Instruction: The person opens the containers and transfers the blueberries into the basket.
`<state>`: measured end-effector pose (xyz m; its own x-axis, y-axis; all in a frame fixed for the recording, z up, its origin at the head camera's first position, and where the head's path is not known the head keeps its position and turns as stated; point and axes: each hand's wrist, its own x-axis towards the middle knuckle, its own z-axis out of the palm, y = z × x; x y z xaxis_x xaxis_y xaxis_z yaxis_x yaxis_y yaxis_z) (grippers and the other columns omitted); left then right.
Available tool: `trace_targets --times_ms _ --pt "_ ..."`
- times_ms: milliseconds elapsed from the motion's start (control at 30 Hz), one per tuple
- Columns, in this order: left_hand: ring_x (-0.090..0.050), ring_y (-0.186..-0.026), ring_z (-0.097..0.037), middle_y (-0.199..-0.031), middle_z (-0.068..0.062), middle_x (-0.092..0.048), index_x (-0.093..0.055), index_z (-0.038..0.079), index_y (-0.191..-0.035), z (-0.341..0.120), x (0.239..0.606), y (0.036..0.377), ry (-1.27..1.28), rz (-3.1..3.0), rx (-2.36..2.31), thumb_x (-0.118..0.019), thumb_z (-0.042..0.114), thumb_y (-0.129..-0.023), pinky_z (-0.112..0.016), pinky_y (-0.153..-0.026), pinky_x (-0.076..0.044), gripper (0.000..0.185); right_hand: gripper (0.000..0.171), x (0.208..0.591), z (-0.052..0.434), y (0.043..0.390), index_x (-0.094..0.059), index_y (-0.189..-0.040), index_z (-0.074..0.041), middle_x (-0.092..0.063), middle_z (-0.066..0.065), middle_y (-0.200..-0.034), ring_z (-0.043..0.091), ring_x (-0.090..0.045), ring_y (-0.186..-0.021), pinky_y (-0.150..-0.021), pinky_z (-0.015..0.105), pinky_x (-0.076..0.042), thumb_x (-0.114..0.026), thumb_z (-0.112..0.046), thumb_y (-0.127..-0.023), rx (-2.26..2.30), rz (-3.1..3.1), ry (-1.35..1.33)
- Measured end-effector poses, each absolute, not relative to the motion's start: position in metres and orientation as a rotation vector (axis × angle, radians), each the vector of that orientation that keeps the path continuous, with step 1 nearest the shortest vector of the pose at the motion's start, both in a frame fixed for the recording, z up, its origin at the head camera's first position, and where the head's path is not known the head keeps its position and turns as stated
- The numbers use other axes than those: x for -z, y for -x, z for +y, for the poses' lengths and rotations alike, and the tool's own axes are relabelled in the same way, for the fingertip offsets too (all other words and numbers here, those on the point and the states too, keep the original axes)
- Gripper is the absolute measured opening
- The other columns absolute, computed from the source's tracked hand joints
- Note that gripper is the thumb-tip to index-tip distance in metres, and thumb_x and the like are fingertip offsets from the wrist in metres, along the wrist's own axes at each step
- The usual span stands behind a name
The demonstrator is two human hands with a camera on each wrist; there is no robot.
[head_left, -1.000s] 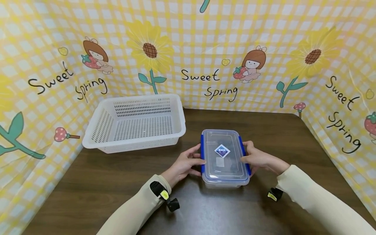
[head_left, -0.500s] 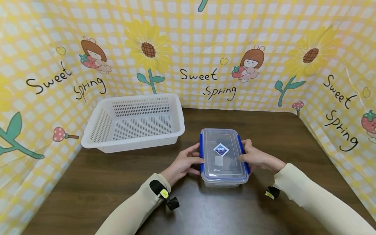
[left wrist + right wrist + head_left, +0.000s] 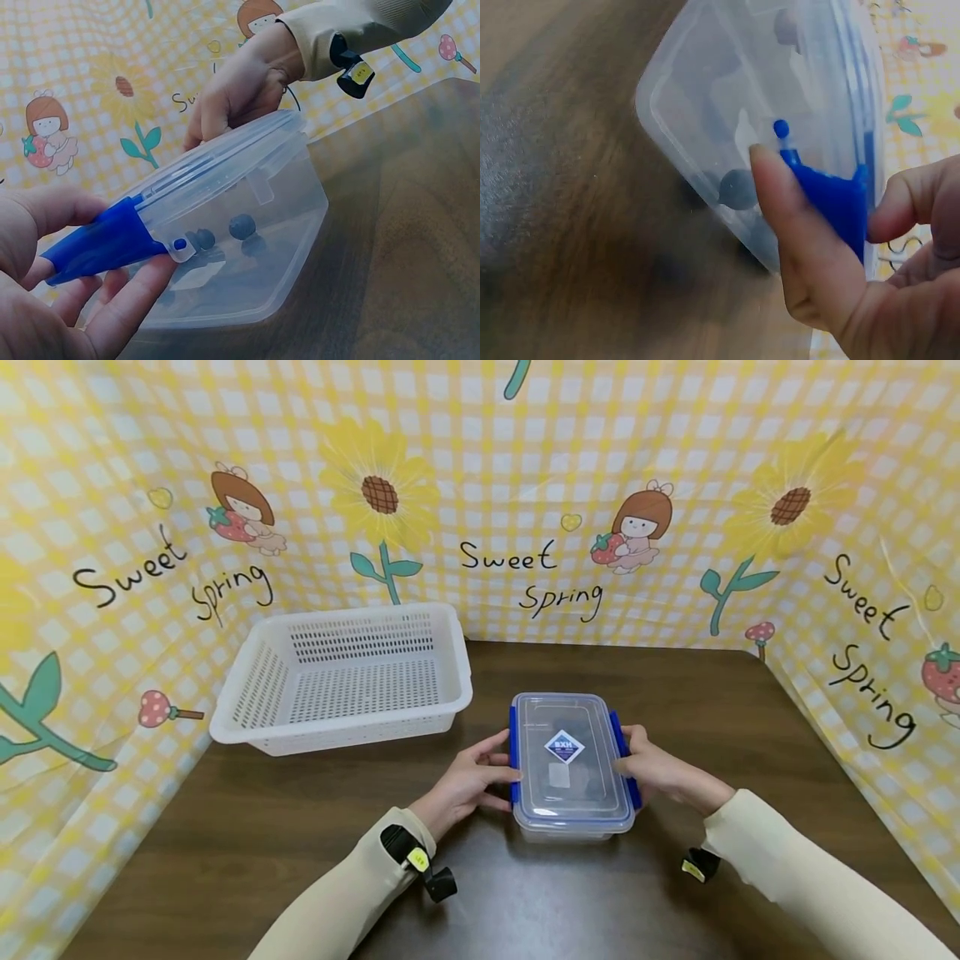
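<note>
A clear plastic container [image 3: 570,768] with a clear lid and blue side clips stands in the middle of the dark wooden table [image 3: 225,843]. My left hand [image 3: 504,770] pinches the left blue clip [image 3: 112,240], thumb above and fingers below. My right hand [image 3: 626,764] grips the right blue clip [image 3: 832,199], with the thumb pressed on its outer face. Through the container wall [image 3: 285,210] I see small dark round pieces [image 3: 241,225] on the bottom. One such piece [image 3: 739,189] also shows in the right wrist view. The lid lies flat on the box.
A white perforated basket [image 3: 247,727] stands at the back left of the table, holding nothing I can see. A yellow checked backdrop [image 3: 525,485] with sunflowers walls in the back and both sides. Bare table surface lies in front of the container and to its right.
</note>
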<state>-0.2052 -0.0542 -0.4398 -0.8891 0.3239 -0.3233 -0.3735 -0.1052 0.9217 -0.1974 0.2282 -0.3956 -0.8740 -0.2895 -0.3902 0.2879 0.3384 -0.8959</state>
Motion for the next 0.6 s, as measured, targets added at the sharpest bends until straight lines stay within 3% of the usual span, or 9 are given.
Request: trace_targets --times_ms 167,333,500,600 --pt "-0.068 -0.095 -0.032 -0.125 -0.019 -0.059 -0.042 0.019 -0.153 -0.054 0.442 0.206 0.054 1.719 -2.032 -0.075 -0.003 -0.085 -0.044 -0.060 -0.062 0.078 0.087 0.403 0.248 0.199 0.008 -0.151 -0.002 -0.031 0.031 -0.133 0.039 -0.056 -0.101 -0.069 0.061 -0.058 -0.045 0.004 -0.081 1.668 1.980 0.052" --pt "-0.067 -0.097 -0.033 -0.127 -0.019 -0.058 -0.043 0.022 -0.152 -0.053 0.442 0.207 0.072 1.704 -2.019 -0.075 0.000 -0.086 -0.047 -0.065 -0.062 0.077 0.087 0.415 0.270 0.202 0.009 -0.154 -0.001 -0.057 0.009 -0.115 0.019 -0.062 -0.085 -0.067 0.044 -0.062 -0.043 0.010 -0.085 1.813 1.788 0.144" --pt "-0.067 -0.099 -0.034 -0.129 -0.019 -0.056 -0.042 0.023 -0.153 -0.053 0.443 0.207 0.098 1.677 -2.020 -0.075 0.001 -0.087 -0.048 -0.068 -0.062 0.077 0.080 0.429 0.283 0.201 0.012 -0.155 -0.001 -0.064 0.002 -0.112 0.016 -0.065 -0.087 -0.073 0.041 -0.062 -0.039 0.010 -0.094 1.928 1.577 0.182" --pt "-0.066 -0.098 -0.032 -0.130 -0.019 -0.056 -0.041 0.023 -0.153 -0.054 0.443 0.206 0.102 1.665 -2.032 -0.074 0.000 -0.087 -0.048 -0.067 -0.062 0.077 0.069 0.437 0.286 0.200 0.003 -0.154 0.002 -0.066 0.003 -0.114 0.017 -0.067 -0.095 -0.077 0.040 -0.062 -0.039 0.004 -0.101 1.954 1.538 0.207"
